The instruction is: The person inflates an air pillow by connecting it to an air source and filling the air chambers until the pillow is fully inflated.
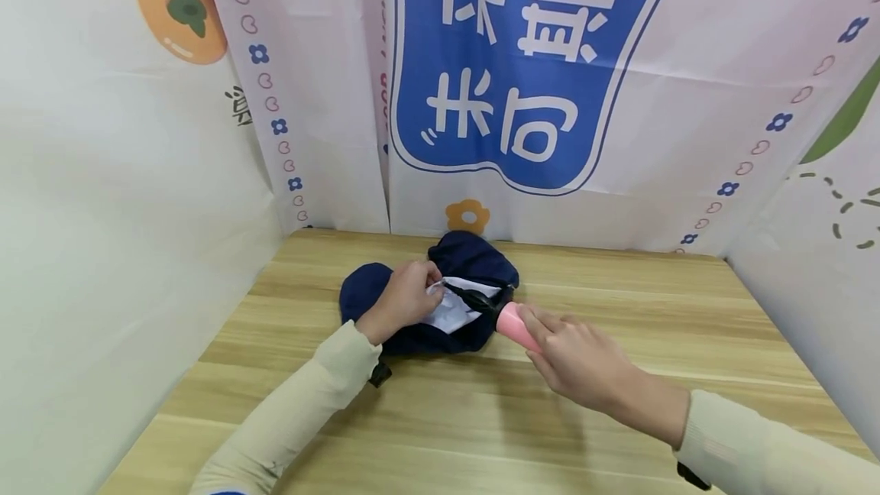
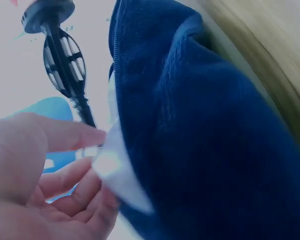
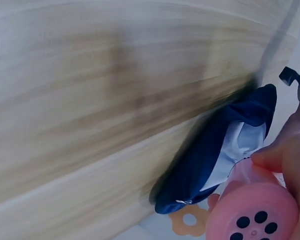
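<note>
Pale sleeves (image 1: 763,441) fill the foreground, a black strap showing at each wrist. A person's right hand (image 1: 577,361), fingers curled around it, grips a pink hand pump (image 1: 517,327) above the wooden bench (image 1: 481,418). The pump's slim black nozzle (image 1: 473,299) angles in toward the left hand (image 1: 407,295), whose fingers pinch the edge of a white inner piece (image 1: 450,317); whether the tip is seated there cannot be told, as the fingers cover it. The white piece shows through the unzipped opening of a curved navy cushion (image 1: 474,257), which lies toward the back of the bench, the zipper (image 2: 116,75) running along the gap. Beyond hangs a white printed backdrop bearing an orange flower (image 1: 455,214) and a blue panel (image 1: 512,76) with white characters.
</note>
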`<state>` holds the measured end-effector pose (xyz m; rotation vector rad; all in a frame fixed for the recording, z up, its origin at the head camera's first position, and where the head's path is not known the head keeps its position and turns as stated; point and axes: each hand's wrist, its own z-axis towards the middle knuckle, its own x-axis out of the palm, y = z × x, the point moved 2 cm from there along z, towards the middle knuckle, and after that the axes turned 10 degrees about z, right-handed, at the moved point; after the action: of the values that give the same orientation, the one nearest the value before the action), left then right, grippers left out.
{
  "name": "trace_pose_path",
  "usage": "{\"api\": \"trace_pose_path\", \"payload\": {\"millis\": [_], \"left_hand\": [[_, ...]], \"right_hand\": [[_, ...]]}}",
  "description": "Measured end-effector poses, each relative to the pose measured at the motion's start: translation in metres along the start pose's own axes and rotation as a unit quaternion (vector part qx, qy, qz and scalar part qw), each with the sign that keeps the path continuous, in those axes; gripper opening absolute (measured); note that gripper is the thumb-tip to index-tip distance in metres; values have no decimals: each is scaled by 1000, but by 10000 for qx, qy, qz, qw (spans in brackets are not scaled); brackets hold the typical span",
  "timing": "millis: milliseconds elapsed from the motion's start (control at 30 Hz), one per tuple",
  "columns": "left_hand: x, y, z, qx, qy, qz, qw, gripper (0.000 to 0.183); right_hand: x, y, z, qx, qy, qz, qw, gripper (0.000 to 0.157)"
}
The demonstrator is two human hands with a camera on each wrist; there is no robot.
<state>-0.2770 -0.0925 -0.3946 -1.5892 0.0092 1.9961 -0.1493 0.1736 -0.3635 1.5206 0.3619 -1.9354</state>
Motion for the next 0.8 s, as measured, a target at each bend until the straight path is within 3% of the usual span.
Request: {"api": "trace_pose_path", "payload": {"millis": [100, 200, 367, 467, 533, 567, 667, 800], "left_hand": [[-6, -7, -11, 230, -231, 24, 9995, 13], [-11, -14, -22, 340, -293, -281, 9986, 12], [-6, -19, -34, 209, 399, -1189, 9919, 19], [2, -19, -40, -117, 967, -1937, 9762, 25], [8, -19, -44, -376, 1284, -2563, 9573, 30], [11, -19, -45, -557, 1428, -2953, 9431, 32], [21, -21, -48, -911, 1639, -4040, 8954, 36], [32, -26, -48, -1356, 1514, -5290, 8239, 21]], "right_hand": [[4, -2, -3, 159, -41, 260, 9995, 59], [7, -3, -5, 308, -105, 465, 9984, 61], [8, -1, -9, 387, -266, 781, 9958, 62], [9, 2, -10, 345, -417, 1004, 9935, 62], [10, 4, -10, 292, -535, 1101, 9920, 62], [10, 6, -10, 268, -597, 1129, 9915, 61], [12, 10, -10, 260, -727, 1205, 9897, 60], [15, 16, -9, 404, -822, 1422, 9856, 60]]}}
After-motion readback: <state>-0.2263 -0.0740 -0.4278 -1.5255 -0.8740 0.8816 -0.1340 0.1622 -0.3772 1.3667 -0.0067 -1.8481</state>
